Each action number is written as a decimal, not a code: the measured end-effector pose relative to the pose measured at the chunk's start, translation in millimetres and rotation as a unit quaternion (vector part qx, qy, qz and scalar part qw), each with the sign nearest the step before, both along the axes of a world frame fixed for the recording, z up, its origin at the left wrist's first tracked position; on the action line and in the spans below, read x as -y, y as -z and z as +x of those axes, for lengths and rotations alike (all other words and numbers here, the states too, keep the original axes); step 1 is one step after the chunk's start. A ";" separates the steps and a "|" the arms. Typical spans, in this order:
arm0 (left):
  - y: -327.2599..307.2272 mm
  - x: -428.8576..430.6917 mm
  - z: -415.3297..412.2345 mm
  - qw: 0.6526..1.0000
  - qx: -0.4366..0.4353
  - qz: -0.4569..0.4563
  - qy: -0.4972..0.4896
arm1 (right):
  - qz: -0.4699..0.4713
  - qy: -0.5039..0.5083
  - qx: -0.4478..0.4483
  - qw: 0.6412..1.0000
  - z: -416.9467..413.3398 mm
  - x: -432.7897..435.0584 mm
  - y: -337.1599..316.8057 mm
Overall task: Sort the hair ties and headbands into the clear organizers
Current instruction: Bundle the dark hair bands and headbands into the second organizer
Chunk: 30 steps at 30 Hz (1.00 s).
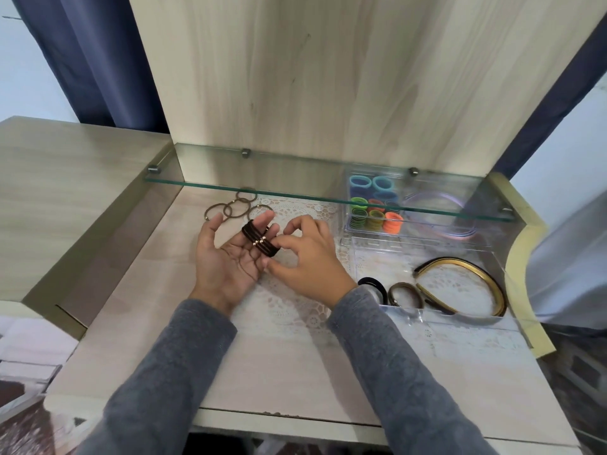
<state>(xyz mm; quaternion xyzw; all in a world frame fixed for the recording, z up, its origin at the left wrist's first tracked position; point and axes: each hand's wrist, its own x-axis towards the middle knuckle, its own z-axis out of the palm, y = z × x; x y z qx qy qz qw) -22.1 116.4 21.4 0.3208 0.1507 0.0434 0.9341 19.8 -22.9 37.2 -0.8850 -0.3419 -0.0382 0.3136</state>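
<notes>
L hand (226, 254): palm up over lace mat (295, 303), mid-table; fingers straight and spread, gripping nothing.
Dark brown hair ties (261, 243): stack w/ small gold beads, looped round L middle fingers, off the table.
R hand (305, 254): just right of L hand; thumb + index curled, pinching right edge of dark brown hair ties; other fingers loosely bent.
Loose tan hair ties (230, 206): overlapping rings flat on table, far-left of hands, partly under glass shelf edge.
Glass shelf (328, 192): runs left-right above far part of table (262, 372); near edge just beyond fingertips, limits headroom at far side.
Far organizer (346, 218): clear, far right, under shelf; left compartment packed w/ coloured hair ties (374, 208), right compartment holds pastel headbands (440, 211).
Near organizer (404, 315): clear, right side, close to R forearm; holds gold/black headband (460, 284), brown tie (405, 295), black tie (372, 285).
Open room: bare table surface near side and left of hands, up to raised wood panel at left.
Right edge: curved cream lip beside organizers.
</notes>
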 end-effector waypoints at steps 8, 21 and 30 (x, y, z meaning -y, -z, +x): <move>-29.4 -0.2 7.5 0.991 -0.050 -0.008 0.124 | -0.025 -0.025 0.015 0.999 4.9 37.2 -19.8; -67.3 47.7 48.2 0.748 -0.125 0.520 0.393 | -0.166 -0.082 0.163 0.969 10.8 119.3 -42.7; -72.1 100.3 80.5 0.620 -0.150 0.666 0.387 | -0.217 -0.044 0.269 0.937 12.4 150.8 -41.4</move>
